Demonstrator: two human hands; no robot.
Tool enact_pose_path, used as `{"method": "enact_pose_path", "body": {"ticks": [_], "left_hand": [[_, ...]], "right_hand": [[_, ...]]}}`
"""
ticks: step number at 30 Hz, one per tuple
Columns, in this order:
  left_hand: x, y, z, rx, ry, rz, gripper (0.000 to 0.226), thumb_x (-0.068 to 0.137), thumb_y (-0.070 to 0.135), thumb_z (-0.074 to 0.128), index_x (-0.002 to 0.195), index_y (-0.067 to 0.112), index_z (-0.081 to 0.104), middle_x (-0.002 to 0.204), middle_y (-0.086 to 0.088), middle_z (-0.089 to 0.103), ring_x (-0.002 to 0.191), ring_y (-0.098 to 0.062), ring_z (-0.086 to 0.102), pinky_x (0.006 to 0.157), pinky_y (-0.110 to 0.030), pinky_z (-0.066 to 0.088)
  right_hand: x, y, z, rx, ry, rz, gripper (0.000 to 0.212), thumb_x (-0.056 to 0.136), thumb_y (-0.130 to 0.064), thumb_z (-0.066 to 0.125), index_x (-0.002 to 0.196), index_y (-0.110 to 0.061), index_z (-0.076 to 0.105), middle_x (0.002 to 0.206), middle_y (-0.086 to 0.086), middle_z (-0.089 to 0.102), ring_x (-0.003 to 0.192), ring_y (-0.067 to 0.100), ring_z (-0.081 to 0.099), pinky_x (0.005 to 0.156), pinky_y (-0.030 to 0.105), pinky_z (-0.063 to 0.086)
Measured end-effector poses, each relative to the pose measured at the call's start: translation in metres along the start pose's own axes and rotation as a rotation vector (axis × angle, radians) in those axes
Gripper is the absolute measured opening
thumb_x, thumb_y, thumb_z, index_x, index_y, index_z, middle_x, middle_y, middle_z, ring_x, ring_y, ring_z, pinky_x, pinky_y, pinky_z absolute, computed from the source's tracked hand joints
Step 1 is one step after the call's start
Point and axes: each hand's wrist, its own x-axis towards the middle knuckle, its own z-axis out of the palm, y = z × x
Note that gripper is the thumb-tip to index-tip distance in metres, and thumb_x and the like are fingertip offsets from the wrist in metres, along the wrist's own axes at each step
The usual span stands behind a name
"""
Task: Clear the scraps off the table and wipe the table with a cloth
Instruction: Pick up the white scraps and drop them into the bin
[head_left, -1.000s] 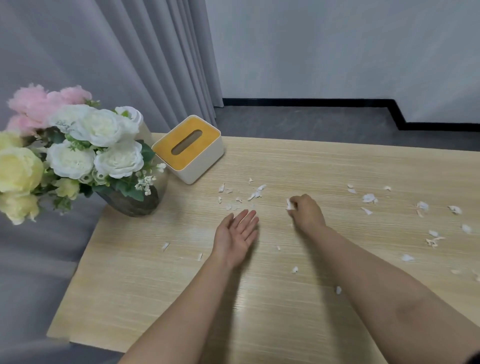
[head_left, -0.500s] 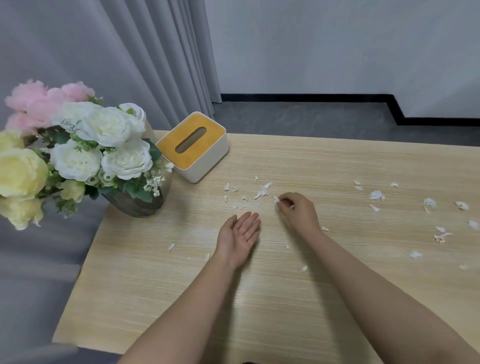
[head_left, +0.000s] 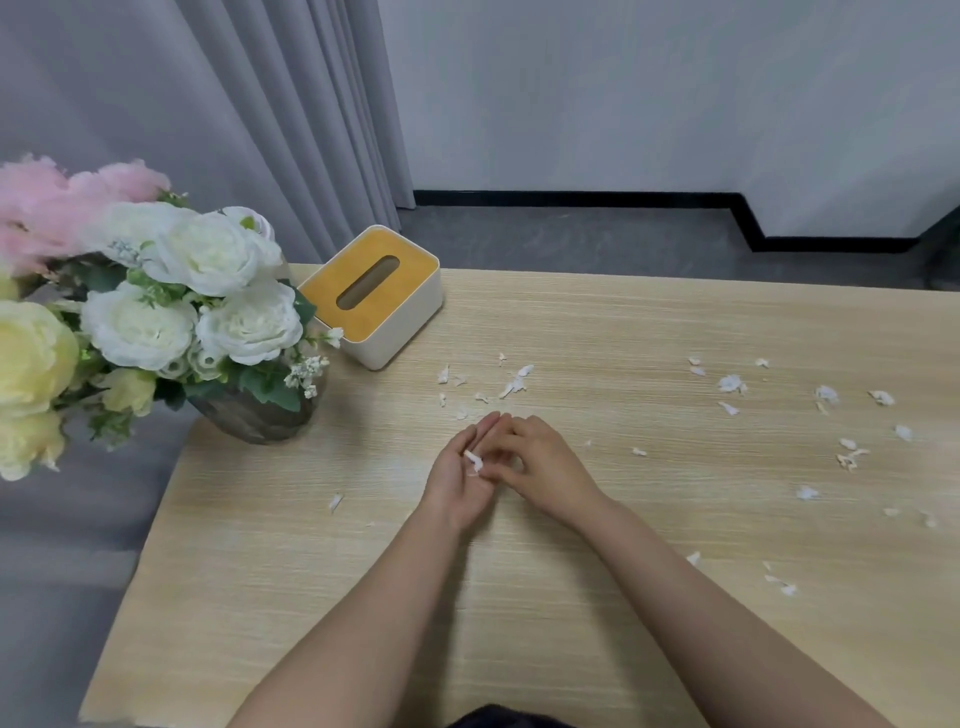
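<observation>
Small white paper scraps lie scattered on the light wooden table (head_left: 571, 623). One cluster of scraps (head_left: 511, 385) is just beyond my hands and another group of scraps (head_left: 826, 410) is spread to the right. My left hand (head_left: 454, 483) is at the table's middle, palm up and cupped, with a white scrap (head_left: 472, 460) resting in it. My right hand (head_left: 550, 462) presses against the left palm, its fingertips pinched on that scrap.
A vase of white, yellow and pink flowers (head_left: 156, 322) stands at the table's left edge. A white tissue box with a yellow lid (head_left: 371, 296) sits at the back left. Grey curtains hang behind, and grey floor lies beyond the far edge.
My right hand picked a scrap from the table near the far cluster and drew back left onto my left palm. My left hand curled up around it.
</observation>
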Motion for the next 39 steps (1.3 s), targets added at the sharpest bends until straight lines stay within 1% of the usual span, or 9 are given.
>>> {"method": "enact_pose_path", "body": {"ticks": [4,7,11,16,19,22,26,30,39], "left_hand": [[0.004,0.003,-0.003,-0.023,-0.001,0.026,0.028,0.099,0.012,0.036,0.105,-0.003,0.060,0.095,-0.017,0.071,0.090,-0.025,0.068,0.073,-0.031,0.058],[0.004,0.008,-0.003,-0.078,-0.005,0.028,0.028,0.099,0.012,0.037,0.104,-0.004,0.059,0.092,-0.016,0.072,0.081,-0.025,0.071,0.071,-0.032,0.058],[0.007,0.014,-0.003,-0.112,0.008,0.019,0.028,0.099,0.013,0.038,0.105,-0.004,0.059,0.093,-0.017,0.072,0.096,-0.027,0.064,0.078,-0.037,0.054],[0.013,0.023,-0.006,-0.155,0.010,0.013,0.029,0.098,0.012,0.038,0.105,-0.005,0.060,0.096,-0.018,0.071,0.081,-0.029,0.072,0.078,-0.041,0.054],[0.018,0.028,-0.011,-0.107,0.015,0.004,0.029,0.097,0.014,0.039,0.106,-0.003,0.061,0.098,-0.016,0.072,0.083,-0.028,0.072,0.081,-0.042,0.051],[0.022,0.031,-0.017,-0.087,0.024,-0.011,0.031,0.096,0.015,0.038,0.107,-0.003,0.061,0.100,-0.016,0.071,0.086,-0.027,0.071,0.085,-0.044,0.050],[0.025,0.033,-0.024,-0.082,0.034,-0.027,0.033,0.096,0.016,0.037,0.107,-0.004,0.061,0.102,-0.016,0.071,0.087,-0.028,0.071,0.085,-0.043,0.050],[0.025,0.034,-0.026,-0.075,0.052,-0.031,0.033,0.096,0.016,0.036,0.107,-0.003,0.061,0.101,-0.016,0.071,0.086,-0.027,0.071,0.084,-0.042,0.050],[0.022,0.037,-0.024,-0.043,0.062,-0.025,0.035,0.098,0.015,0.033,0.110,-0.003,0.059,0.101,-0.015,0.071,0.102,-0.027,0.064,0.085,-0.041,0.050]], "right_hand": [[0.003,0.001,-0.007,0.055,-0.019,0.040,0.021,0.082,-0.028,0.068,0.102,-0.023,0.070,0.099,-0.006,0.060,0.095,0.011,0.047,0.088,0.022,0.035],[0.012,0.011,-0.015,0.192,0.087,0.130,0.016,0.082,-0.025,0.070,0.098,-0.020,0.071,0.093,-0.007,0.060,0.085,0.002,0.053,0.078,0.013,0.037],[0.036,0.032,-0.022,0.224,0.228,0.282,0.016,0.083,-0.021,0.069,0.098,-0.015,0.070,0.094,-0.003,0.063,0.078,0.005,0.057,0.073,0.015,0.041],[0.075,0.061,-0.014,0.068,0.202,0.423,0.031,0.083,-0.022,0.069,0.112,-0.012,0.065,0.110,0.008,0.060,0.095,0.017,0.058,0.082,0.023,0.040],[0.089,0.065,-0.003,-0.010,0.106,0.454,0.052,0.080,-0.029,0.071,0.127,-0.011,0.054,0.124,0.010,0.049,0.117,0.025,0.047,0.094,0.030,0.038],[0.096,0.064,0.008,-0.100,0.065,0.471,0.064,0.079,-0.035,0.071,0.132,-0.011,0.046,0.128,0.009,0.044,0.122,0.026,0.039,0.097,0.034,0.037],[0.100,0.065,0.012,-0.136,0.107,0.458,0.048,0.084,-0.025,0.066,0.126,-0.006,0.051,0.125,0.011,0.046,0.118,0.027,0.041,0.093,0.034,0.038],[0.101,0.067,0.010,-0.131,0.121,0.426,0.024,0.090,-0.012,0.057,0.112,-0.004,0.062,0.112,0.011,0.056,0.103,0.028,0.054,0.077,0.029,0.038],[0.087,0.040,-0.013,0.163,0.284,0.396,0.012,0.086,-0.015,0.065,0.095,-0.009,0.071,0.089,0.003,0.068,0.081,0.011,0.057,0.074,0.019,0.039]]}}
